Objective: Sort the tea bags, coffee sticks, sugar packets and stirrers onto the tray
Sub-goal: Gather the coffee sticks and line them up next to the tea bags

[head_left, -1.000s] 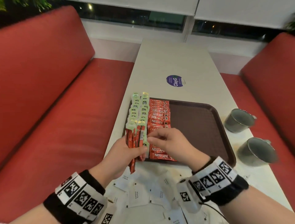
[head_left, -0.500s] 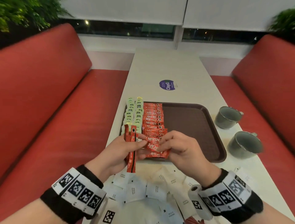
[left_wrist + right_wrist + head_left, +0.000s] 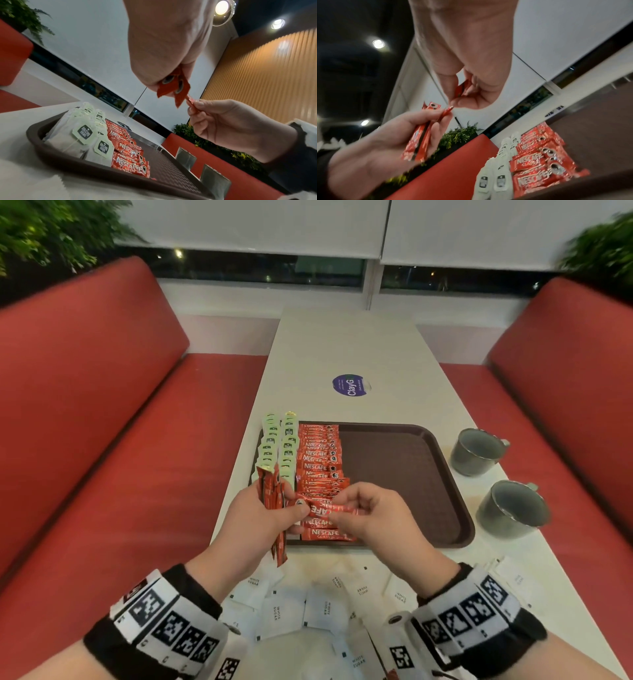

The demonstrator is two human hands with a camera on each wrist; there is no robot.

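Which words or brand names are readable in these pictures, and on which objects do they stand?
"NESCAFE CLASSIC": red coffee sticks on the tray.
"McCoy teas": tea bag tags.
"WHITE SUGAR": white sugar packets on the table.
"ClayG": round purple sticker; its smaller print is unreadable.
"5": left wristband, next to black-and-white code squares.

The coffee sticks [image 3: 320, 470] are glossy red foil, crinkled where I pinch one, while the tea bags [image 3: 75, 136] are soft matt paper with matt green card tags. The tray [image 3: 404, 474] is brown plastic with a fine textured, matt floor and a smoother rim, and the sugar packets [image 3: 284, 611] below it are plain matt white paper. The table [image 3: 346, 344] looks smooth and matt, the two mugs [image 3: 478, 451] dull grey metal, and the benches [image 3: 102, 440] red cloth.
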